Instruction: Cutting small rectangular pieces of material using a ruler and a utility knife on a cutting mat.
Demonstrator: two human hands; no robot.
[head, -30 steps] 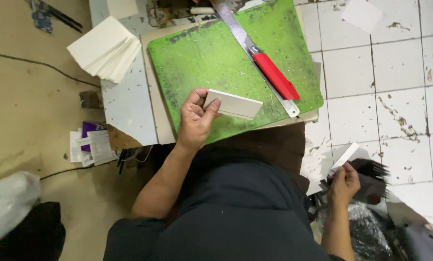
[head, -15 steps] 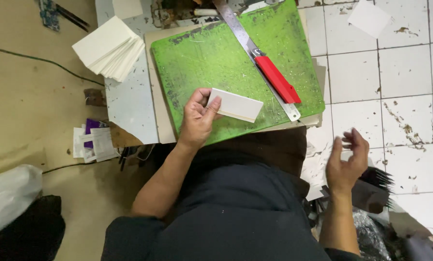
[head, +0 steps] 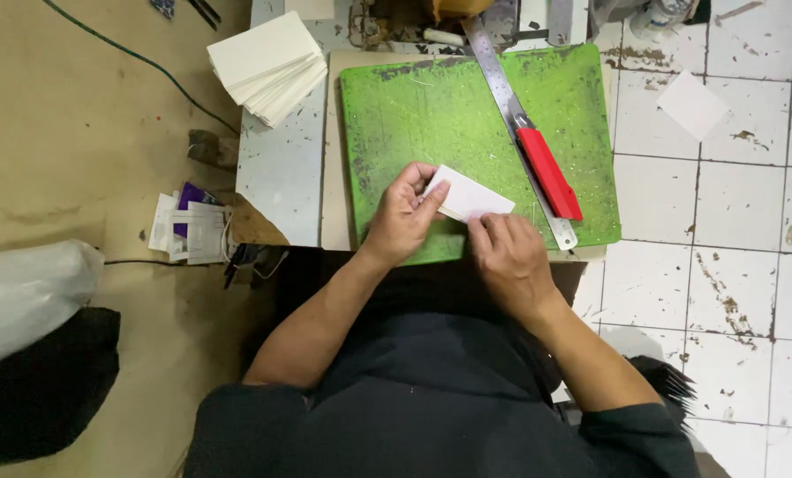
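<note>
1. A low grey work table point(head: 276, 168) stood just ahead of my hands, its top scuffed and speckled.
2. A pale board point(head: 336, 159) lay on it, carrying the green cutting mat point(head: 431, 115) under my hands.
3. A stack of white cards point(head: 268, 66) rested on the table's far corner, well beyond and to the left of my left hand point(head: 405, 217).
4. The tiled floor point(head: 732, 221) spread to the right of my right hand point(head: 511, 261), with one white sheet point(head: 692, 104) lying on it.
5. Left of my left hand, folded papers point(head: 188, 230) lay on the tan floor point(head: 77, 150).
</note>
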